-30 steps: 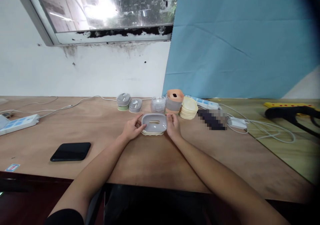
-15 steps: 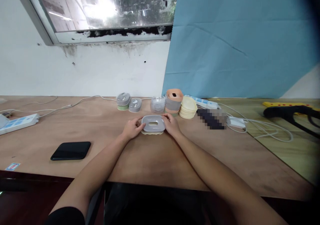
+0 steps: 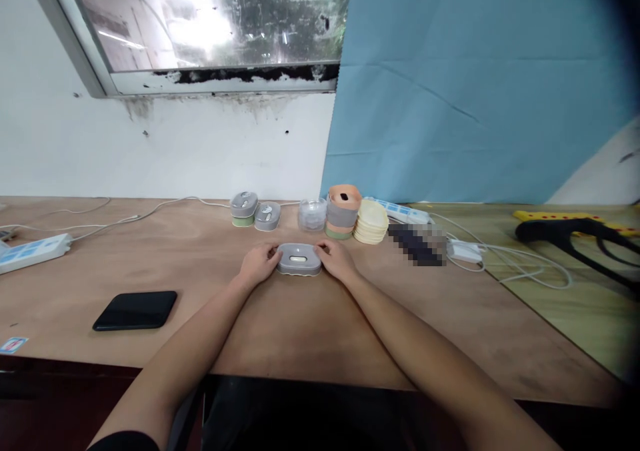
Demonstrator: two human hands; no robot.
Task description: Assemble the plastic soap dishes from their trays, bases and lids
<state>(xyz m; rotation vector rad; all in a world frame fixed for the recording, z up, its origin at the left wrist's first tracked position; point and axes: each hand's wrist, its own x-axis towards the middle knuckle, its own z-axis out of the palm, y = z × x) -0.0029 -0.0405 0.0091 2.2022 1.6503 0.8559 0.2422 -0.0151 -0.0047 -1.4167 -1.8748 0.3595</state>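
Left hand (image 3: 259, 264) and right hand (image 3: 337, 260): fingers part-curled, gripping opposite ends of grey shell (image 3: 299, 267); uneven pressure could tilt it on the cream rim (image 3: 300, 275).

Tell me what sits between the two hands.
In the head view, the gray slotted piece sits between the left hand and right hand, both touching it.

White glare fills the window (image 3: 213, 27), dark blur far right

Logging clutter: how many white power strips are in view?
2: one white power strip at the picture's left edge, another partly behind the pale yellow stack; others could be hidden.
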